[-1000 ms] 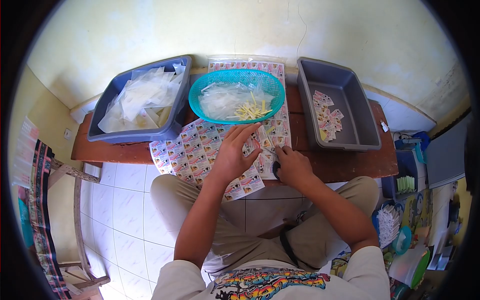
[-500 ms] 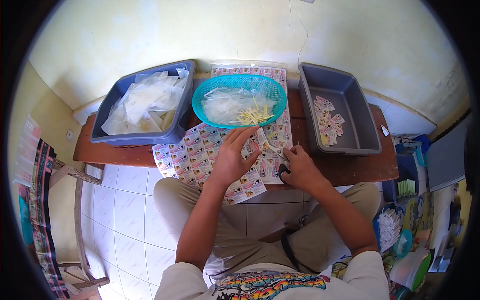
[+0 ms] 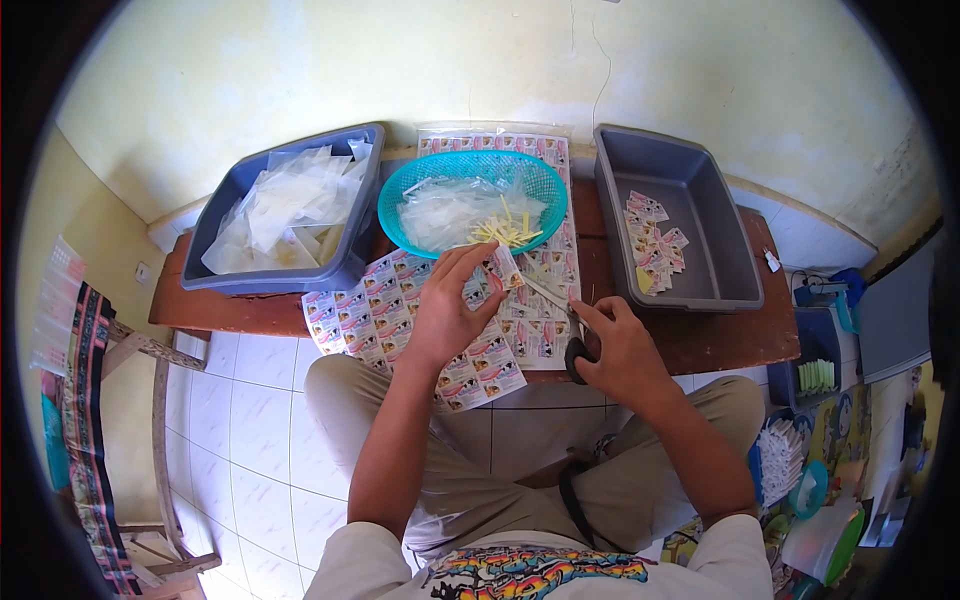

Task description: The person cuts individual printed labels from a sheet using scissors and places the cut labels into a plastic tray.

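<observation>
My left hand point(image 3: 452, 308) pinches a small printed label piece point(image 3: 502, 268) just below the turquoise basket point(image 3: 393, 225). Scissors point(image 3: 545, 291) with black handles are in my right hand point(image 3: 622, 350), their blades pointing up and left toward that piece. Under my left hand, a printed label sheet point(image 3: 375, 302) hangs over the bench's front edge. More printed sheets point(image 3: 540, 335) lie flat beneath the scissors. Inside the basket are clear plastic bags point(image 3: 455, 215) and thin yellow strips point(image 3: 508, 228).
A grey bin point(image 3: 350, 262) of translucent bags stands on the left of the wooden bench point(image 3: 235, 310). On the right, another grey bin point(image 3: 735, 290) holds cut labels point(image 3: 655, 250). Several containers stand on the floor at the far right, including a blue crate point(image 3: 820, 345).
My right hand and the scissors have moved right, away from my left hand. My left hand has shifted slightly left, and the small label piece between its fingers now shows more clearly.
</observation>
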Demonstrator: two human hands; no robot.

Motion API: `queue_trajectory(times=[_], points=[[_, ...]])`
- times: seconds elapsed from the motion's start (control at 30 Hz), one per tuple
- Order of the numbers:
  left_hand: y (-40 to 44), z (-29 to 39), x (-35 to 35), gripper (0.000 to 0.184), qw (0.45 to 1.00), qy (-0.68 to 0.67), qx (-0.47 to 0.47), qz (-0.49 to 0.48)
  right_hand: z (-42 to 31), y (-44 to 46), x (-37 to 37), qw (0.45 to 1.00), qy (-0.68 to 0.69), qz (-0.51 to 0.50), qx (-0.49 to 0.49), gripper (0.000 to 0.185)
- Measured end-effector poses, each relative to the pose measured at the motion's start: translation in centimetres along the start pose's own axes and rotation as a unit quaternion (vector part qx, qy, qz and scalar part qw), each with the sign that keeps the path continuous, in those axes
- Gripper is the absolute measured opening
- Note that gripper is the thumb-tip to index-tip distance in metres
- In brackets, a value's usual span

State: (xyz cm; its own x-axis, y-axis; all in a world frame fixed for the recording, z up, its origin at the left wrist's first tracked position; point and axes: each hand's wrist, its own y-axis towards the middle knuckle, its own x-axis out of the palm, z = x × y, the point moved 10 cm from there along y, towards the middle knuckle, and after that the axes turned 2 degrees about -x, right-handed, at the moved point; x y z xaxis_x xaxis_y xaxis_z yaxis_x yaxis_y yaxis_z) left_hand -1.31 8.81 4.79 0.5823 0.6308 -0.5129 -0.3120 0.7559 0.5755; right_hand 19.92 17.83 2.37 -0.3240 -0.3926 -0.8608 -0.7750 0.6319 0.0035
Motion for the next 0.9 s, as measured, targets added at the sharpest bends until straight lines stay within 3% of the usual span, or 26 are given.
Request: queue_trajectory(times=[0.37,0.9], points=[[1.3,-0.4,0.1,0.07,1.0,0.018,0.003,0.009,-0.8,-0.4,-2.0,0.996,0.057,0.057,-0.047,0.075],[2.1,-1.4,1.1,0.064,0.999,-0.011,-0.005,0.046,-1.8,0.9,-2.8,0.988,0.142,0.042,-0.031,0.076]])
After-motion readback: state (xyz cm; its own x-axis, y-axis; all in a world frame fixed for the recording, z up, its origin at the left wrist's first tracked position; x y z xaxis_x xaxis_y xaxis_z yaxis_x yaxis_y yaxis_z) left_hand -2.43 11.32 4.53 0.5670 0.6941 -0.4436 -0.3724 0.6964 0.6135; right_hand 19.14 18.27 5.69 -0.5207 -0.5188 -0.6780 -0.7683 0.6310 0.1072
